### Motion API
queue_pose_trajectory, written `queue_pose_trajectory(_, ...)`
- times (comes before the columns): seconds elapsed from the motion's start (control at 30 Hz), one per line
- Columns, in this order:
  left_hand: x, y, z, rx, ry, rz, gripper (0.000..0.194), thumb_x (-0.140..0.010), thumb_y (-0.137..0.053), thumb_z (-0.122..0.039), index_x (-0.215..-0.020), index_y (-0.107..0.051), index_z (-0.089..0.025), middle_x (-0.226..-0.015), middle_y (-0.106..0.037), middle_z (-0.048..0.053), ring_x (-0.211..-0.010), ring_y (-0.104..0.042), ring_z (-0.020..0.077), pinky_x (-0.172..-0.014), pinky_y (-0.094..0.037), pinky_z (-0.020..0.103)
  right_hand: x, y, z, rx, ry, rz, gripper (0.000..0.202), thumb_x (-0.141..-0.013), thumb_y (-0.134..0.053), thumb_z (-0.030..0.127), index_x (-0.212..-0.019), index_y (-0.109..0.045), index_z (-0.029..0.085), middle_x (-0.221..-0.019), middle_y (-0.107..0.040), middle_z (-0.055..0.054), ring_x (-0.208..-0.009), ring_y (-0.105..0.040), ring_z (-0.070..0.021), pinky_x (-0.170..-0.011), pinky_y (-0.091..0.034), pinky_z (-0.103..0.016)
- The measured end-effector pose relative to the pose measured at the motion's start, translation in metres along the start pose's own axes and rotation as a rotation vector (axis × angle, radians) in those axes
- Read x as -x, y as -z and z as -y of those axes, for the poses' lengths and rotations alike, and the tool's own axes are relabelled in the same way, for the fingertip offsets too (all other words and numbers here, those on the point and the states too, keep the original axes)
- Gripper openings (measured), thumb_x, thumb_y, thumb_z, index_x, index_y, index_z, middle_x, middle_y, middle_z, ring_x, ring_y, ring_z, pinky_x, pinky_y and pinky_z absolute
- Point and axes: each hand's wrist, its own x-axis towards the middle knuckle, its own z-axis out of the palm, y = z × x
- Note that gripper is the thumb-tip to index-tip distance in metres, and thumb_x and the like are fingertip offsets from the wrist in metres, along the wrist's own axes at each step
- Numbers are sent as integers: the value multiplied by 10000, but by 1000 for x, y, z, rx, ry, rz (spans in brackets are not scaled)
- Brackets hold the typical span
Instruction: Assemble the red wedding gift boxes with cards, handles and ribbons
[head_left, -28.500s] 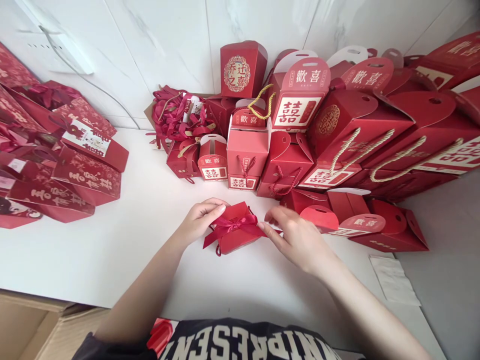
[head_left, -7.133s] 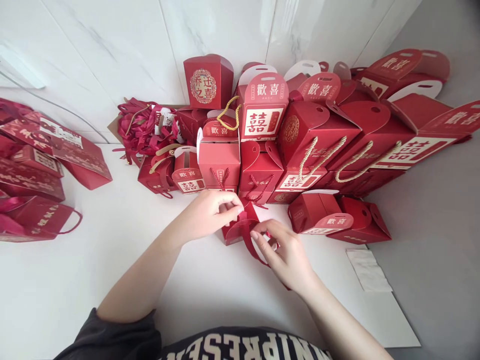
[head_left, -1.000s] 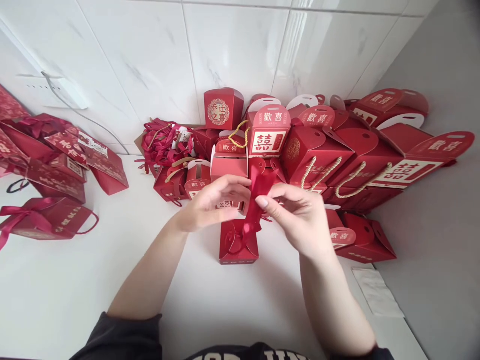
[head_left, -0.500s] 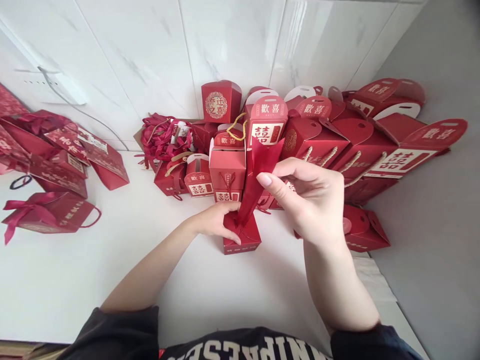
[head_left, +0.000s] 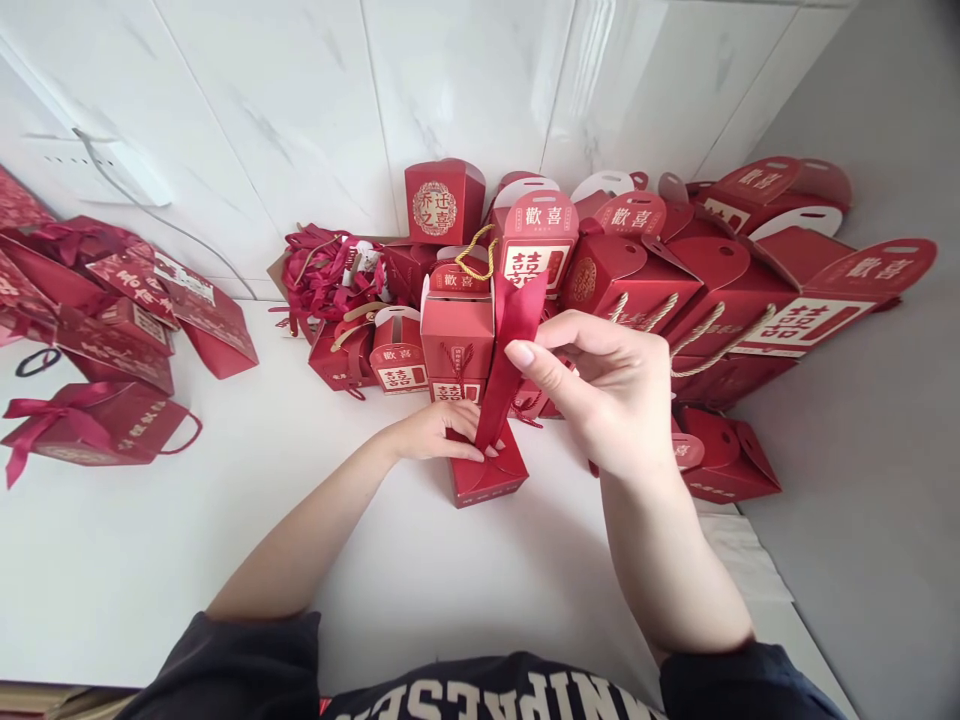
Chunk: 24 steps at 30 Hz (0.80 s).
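A small red box [head_left: 491, 487] with folded top flaps sits on the white table in front of me. From its top a wide red ribbon [head_left: 510, 345] rises upright. My right hand [head_left: 600, 385] pinches the ribbon near its upper end, between thumb and fingers. My left hand [head_left: 441, 432] is on top of the box, its thumb and fingers closed around the foot of the ribbon where it meets the flaps. Parts of the box top are hidden under the left hand.
Many red gift boxes [head_left: 630, 280] stand behind and to the right, against the tiled wall. A heap of red ribbons [head_left: 330, 275] is at the back. To the left lie more boxes, one with a bow [head_left: 97, 425], and a dark ring [head_left: 37, 362].
My left fingers have closed in around the ribbon's foot. The ribbon is more upright, and my right hand has shifted slightly left. The box has turned a little.
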Motion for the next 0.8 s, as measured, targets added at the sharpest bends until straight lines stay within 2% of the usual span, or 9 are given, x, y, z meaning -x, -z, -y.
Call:
queue_pose_trajectory(0.1,-1,-5,7,-50,-11,-91,169,-818,-734,-329,-942,-799,-233,-1026,-764,81,-1023,-674,230,-1002,-484,395,0,0,1,34,-6,9,138,-823,-738,251,-709,-685,192,-681,-657,20,-604,-572,-114,-562,-467,-252)
queue_pose_trajectory(0.3,-2,-11,3,-156,4,-166,103,-780,-769,-347,-848,-806,-278,-957,-778,33,-1107,-624,239,-1112,-376,448,2,5,3,71,-43,32,162,-824,-739,302,-707,-690,202,-690,-664,7,-611,-586,-129,-576,-490,-270)
queue_pose_trajectory(0.43,-2,-13,3,-44,16,-164,144,-757,-789,-348,-862,-809,-252,-922,-780,61,-1124,-610,253,-1066,-419,413,3,11,5,60,-41,45,169,-818,-745,324,-710,-690,208,-667,-660,9,-585,-581,-128,-554,-494,-277)
queue_pose_trajectory(0.57,-3,-13,8,16,4,-126,147,-792,-757,-355,-874,-807,-243,-917,-780,71,-1112,-615,248,-1051,-425,412,1,17,3,81,-21,-7,160,-812,-752,318,-701,-691,221,-677,-665,15,-582,-568,-123,-527,-477,-276)
queue_pose_trajectory(0.63,-3,-12,8,-6,11,-118,143,-810,-739,-358,-862,-806,-243,-925,-779,68,-1131,-614,241,-1091,-385,423,1,20,2,69,-10,-29,154,-815,-751,289,-692,-686,224,-645,-643,26,-563,-550,-114,-515,-468,-270)
queue_pose_trajectory(0.8,-3,-13,-1,-199,33,-107,142,-837,-715,-364,-800,-801,-258,-875,-781,31,-1120,-632,229,-1186,-172,446,6,25,5,73,-33,-54,148,-836,-734,259,-703,-681,220,-647,-631,12,-562,-566,-128,-522,-487,-288)
